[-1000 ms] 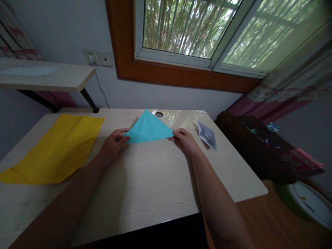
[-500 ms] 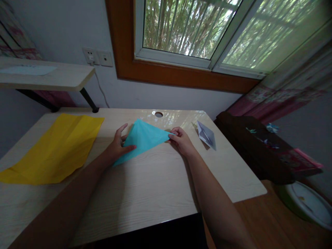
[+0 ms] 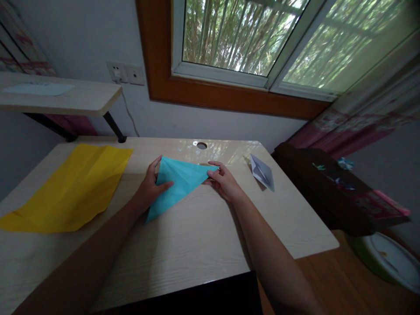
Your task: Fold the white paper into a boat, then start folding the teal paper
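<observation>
No writing, label, brand, number or sign can be read anywhere in the head view. The folded turquoise paper triangle (image 3: 179,181), the large creased yellow paper sheet (image 3: 70,186) and the small folded grey paper shape (image 3: 261,171) all show plain, unprinted faces. The pale wood-grain desk (image 3: 197,227) carries no markings. The white wall socket plates (image 3: 125,73) show no legible lettering, and the patterned pink curtain (image 3: 357,122) is too blurred to tell whether its pattern holds any text.
</observation>
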Available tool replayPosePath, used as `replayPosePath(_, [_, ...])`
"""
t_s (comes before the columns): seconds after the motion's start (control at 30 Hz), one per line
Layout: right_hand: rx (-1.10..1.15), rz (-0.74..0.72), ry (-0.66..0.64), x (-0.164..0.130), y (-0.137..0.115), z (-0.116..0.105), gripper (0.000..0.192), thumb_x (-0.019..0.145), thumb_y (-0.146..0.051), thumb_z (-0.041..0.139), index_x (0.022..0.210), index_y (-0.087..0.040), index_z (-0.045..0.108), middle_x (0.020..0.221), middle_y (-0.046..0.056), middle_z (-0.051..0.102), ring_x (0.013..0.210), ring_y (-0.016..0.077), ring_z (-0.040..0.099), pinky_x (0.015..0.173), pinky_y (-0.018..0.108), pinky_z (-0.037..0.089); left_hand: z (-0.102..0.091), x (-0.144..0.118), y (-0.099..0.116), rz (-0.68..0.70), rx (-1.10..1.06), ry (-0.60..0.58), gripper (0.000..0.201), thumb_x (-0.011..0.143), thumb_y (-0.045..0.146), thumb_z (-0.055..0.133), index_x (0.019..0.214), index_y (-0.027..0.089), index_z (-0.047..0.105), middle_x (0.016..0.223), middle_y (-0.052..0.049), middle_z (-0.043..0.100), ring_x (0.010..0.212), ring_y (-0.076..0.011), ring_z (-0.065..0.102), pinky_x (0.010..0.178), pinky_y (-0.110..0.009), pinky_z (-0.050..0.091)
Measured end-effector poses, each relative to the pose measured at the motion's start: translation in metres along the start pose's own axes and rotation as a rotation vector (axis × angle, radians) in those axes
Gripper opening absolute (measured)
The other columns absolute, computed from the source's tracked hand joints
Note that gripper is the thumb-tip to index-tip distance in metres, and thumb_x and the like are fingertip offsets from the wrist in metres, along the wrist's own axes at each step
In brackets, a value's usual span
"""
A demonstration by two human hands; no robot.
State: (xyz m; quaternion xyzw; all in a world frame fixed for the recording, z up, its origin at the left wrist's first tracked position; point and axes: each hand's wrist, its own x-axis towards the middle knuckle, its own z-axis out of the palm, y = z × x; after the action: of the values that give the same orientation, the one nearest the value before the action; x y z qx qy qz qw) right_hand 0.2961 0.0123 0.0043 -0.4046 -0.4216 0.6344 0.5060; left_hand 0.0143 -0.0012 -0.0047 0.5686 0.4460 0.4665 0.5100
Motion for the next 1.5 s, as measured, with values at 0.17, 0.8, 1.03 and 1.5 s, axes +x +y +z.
replayPosePath(0.17, [-0.035, 0.096, -0.170, 0.000, 0.012, 0.015, 0.044, 0.074, -0.041, 0.085, 0.110, -0.023, 0.066, 0.113, 0.007, 0.071, 0.094, 0.0196, 0.070, 0.082, 0.033, 0.062, 0.001, 0.001, -0.002, 0.002, 0.046, 0.059, 0.100, 0.074, 0.047, 0.081, 0.153, 0.024, 0.026, 0.116, -0.011, 0.068, 0.095, -0.0280, 0.070, 0.080, -0.042, 0.060])
replayPosePath(0.8, [-0.084, 0.069, -0.173, 0.006, 0.031, 0.019, 0.033, 0.075, -0.041, 0.083, 0.099, -0.022, 0.073, 0.103, 0.006, 0.076, 0.087, 0.0213, 0.071, 0.084, 0.036, 0.057, 0.003, -0.001, 0.006, -0.040, 0.006, 0.036, 0.054, 0.080, 0.052, 0.074, 0.122, 0.022, 0.058, 0.099, -0.003, 0.067, 0.085, -0.0203, 0.065, 0.070, -0.029, 0.055])
replayPosePath(1.03, [-0.047, 0.050, -0.133, 0.001, 0.021, 0.027, 0.034, 0.075, -0.043, 0.082, 0.101, -0.024, 0.071, 0.104, 0.006, 0.076, 0.092, 0.0231, 0.071, 0.088, 0.040, 0.058, 0.005, 0.000, 0.007, -0.106, 0.004, 0.036, 0.041, 0.077, 0.056, 0.074, 0.095, 0.021, 0.064, 0.081, -0.001, 0.068, 0.067, -0.0182, 0.061, 0.058, -0.028, 0.050])
replayPosePath(1.5, [-0.039, 0.056, -0.243, 0.002, 0.024, 0.028, 0.045, 0.071, -0.031, 0.087, 0.111, -0.022, 0.069, 0.116, 0.007, 0.074, 0.101, 0.0240, 0.071, 0.099, 0.043, 0.054, 0.005, 0.000, 0.010, -0.132, 0.032, 0.055, 0.042, 0.080, 0.058, 0.070, 0.088, 0.018, 0.062, 0.069, 0.002, 0.061, 0.060, -0.0162, 0.061, 0.053, -0.027, 0.052])
